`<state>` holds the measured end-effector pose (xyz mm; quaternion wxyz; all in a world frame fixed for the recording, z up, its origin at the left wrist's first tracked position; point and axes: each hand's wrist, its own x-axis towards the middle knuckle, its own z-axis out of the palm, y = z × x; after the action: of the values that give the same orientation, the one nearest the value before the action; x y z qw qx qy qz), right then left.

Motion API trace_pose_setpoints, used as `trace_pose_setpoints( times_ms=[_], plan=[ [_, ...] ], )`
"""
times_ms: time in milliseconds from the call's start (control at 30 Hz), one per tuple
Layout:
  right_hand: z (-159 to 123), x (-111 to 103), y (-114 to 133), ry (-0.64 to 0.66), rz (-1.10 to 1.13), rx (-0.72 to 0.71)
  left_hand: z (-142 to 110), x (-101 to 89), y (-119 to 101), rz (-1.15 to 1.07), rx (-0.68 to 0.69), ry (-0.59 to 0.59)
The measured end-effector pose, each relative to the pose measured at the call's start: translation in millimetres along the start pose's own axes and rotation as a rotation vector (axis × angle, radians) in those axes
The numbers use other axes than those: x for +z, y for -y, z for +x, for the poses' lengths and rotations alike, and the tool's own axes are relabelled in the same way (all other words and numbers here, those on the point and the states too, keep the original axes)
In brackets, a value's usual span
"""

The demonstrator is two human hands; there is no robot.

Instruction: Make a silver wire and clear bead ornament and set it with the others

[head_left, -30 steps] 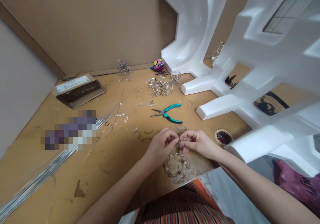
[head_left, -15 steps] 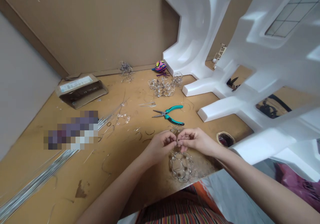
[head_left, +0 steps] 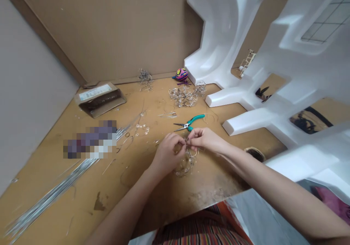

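Observation:
My left hand [head_left: 170, 152] and my right hand [head_left: 204, 140] meet fingertip to fingertip over the table. Both are closed in a pinch on the upper part of a beaded wire ring [head_left: 179, 172]. This ring is made of looped silver wire with clear beads and hangs just below the fingers, partly hidden by the left hand. The exact spot being pinched is too small to make out. Just beyond the fingers lie long-nose pliers [head_left: 186, 125] with teal handles, one handle partly covered by my right hand.
A bundle of straight wires [head_left: 61, 188] lies at the left, near an opened cardboard box [head_left: 102, 101]. Further back sit beaded wire pieces [head_left: 183, 96], a tangle of wire [head_left: 144, 76] and a colourful ball [head_left: 181, 74]. A white moulded frame [head_left: 240, 123] borders the right.
Both hands have moved slightly left and away from me, towards the pliers. The beaded wire ring has shifted with them and tilted. The camera view has shifted a little too.

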<state>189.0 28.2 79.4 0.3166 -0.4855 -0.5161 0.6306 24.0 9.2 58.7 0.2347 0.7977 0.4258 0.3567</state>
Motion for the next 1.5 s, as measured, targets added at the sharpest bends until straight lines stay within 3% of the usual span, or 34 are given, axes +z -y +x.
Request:
trace_pose_setpoints(
  times_ms=[133,300,433,567,667,767,867,1133,1500],
  plan=[
    [5,9,-8,-0.021,-0.044,-0.038,-3,3.9,11,-0.201,-0.077,-0.050],
    [13,13,-8,0.009,-0.119,-0.087,-5,9.9,16,-0.423,-0.276,-0.013],
    [20,11,-12,0.026,-0.144,-0.184,-4,12.6,21,-0.545,-0.302,-0.015],
    [18,5,-22,0.028,-0.221,-0.261,-3,13.6,20,-0.506,-0.325,-0.003],
    [14,1,-24,-0.042,-0.401,-0.381,-3,12.9,17,-0.519,-0.377,-0.002],
    [14,1,-24,-0.145,-0.659,-0.587,-2,11.3,13,-0.558,-0.413,0.006],
    [16,1,-25,-0.204,-0.792,-0.753,-2,9.1,11,-0.552,-0.424,0.006],
    [17,5,-30,-0.220,-0.801,-0.977,-4,8.6,17,-0.595,-0.365,-0.051],
    [15,6,-29,-0.203,-0.754,-0.993,-5,5.2,14,-0.547,-0.336,-0.071]
  ],
)
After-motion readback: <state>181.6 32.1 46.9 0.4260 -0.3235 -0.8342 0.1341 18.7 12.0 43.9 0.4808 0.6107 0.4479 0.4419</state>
